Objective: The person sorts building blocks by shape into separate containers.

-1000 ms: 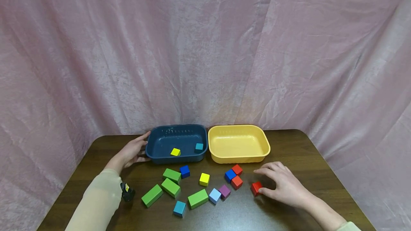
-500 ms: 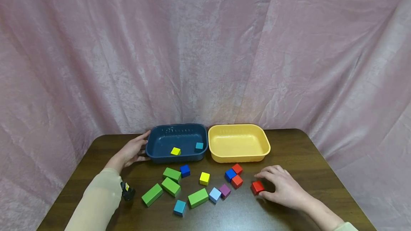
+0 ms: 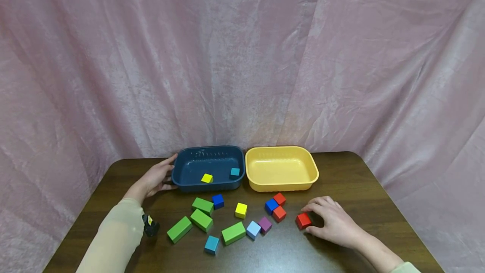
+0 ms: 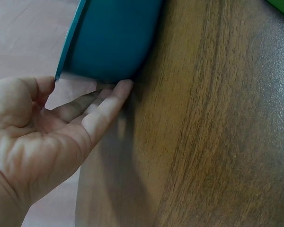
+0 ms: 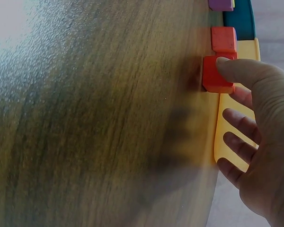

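In the head view, my right hand (image 3: 335, 224) has a red cube (image 3: 303, 221) between thumb and index finger, low over the table. The right wrist view shows the thumb on the near face of that red cube (image 5: 214, 78), the index finger partly behind it and the other fingers spread. My left hand (image 3: 154, 179) rests against the left end of a dark blue tub (image 3: 208, 187). Seen from the left wrist, its thumb meets the tub's rim and its fingertips touch the lower wall. A yellow cube (image 3: 207, 178) and a teal cube (image 3: 235, 172) lie inside.
A yellow tub (image 3: 282, 187) stands beside the blue one. In front lie green blocks (image 3: 233, 234), a yellow cube (image 3: 241, 210), two red cubes (image 3: 279, 214) with a blue cube (image 3: 271, 206), a purple cube (image 3: 265, 225) and a light blue cube (image 3: 253, 230). A pink curtain (image 3: 242, 62) hangs behind.
My right index finger has come down toward the thumb, closing on the far side of the red cube. My left hand and both tubs stay as they were.
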{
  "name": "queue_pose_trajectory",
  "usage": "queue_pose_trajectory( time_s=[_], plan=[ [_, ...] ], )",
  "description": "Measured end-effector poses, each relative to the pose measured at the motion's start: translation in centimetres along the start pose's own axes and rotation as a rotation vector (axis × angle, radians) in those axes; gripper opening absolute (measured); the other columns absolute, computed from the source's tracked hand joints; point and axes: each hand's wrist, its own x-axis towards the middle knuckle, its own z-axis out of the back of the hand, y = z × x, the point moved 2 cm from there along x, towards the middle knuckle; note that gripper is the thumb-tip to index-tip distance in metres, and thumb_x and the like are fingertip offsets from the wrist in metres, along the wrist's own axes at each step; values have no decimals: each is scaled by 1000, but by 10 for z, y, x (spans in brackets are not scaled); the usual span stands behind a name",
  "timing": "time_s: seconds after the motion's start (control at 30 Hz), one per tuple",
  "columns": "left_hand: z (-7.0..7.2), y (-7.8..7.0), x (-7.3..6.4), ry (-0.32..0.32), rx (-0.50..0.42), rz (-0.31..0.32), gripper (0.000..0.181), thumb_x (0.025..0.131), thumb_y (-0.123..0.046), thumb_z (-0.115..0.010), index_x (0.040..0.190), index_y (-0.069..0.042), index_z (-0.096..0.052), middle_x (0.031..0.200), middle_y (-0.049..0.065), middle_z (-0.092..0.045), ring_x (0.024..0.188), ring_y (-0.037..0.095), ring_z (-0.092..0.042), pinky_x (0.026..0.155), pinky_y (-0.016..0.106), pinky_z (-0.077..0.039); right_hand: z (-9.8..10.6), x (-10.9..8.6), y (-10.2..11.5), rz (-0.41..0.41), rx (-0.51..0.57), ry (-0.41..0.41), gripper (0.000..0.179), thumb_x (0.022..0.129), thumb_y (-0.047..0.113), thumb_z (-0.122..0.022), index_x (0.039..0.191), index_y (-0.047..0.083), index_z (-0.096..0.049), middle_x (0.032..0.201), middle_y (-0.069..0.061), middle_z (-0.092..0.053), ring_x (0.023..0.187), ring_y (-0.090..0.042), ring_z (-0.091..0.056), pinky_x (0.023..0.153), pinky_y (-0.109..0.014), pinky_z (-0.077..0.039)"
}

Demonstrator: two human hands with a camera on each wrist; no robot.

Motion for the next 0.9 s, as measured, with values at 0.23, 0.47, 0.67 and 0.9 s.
queue_pose_trajectory(
  time_s=[0.23,0.47,0.67,0.9],
  plan=[
    [1,0,1,1,3,7,60,113,-16,-28,166,-30,-5,162,28,-26,130,39,-55,97,56,-52,1,2,0,-8,4,22,44,72,37,-92,111,27,-73,113,16,-62,111,-13,-52,87,-46,-45],
    [1,-2,1,-9,1,16,60,113,-16,-29,166,-30,-6,161,28,-28,128,37,-57,94,54,-54,1,2,0,-1,10,-5,43,72,34,-93,109,27,-74,112,15,-64,110,-13,-53,87,-46,-46],
    [1,-2,0,-2,0,14,60,113,-16,-29,166,-30,-6,162,28,-27,130,39,-55,95,54,-54,2,3,0,4,6,-16,41,72,30,-93,108,27,-74,113,15,-63,110,-14,-53,87,-46,-46],
    [0,-2,-1,3,-7,12,60,113,-16,-29,166,-30,-6,163,27,-25,133,42,-52,95,55,-53,2,3,1,12,-4,-17,39,73,26,-92,107,26,-74,113,15,-63,110,-14,-54,87,-46,-47]
  ],
)
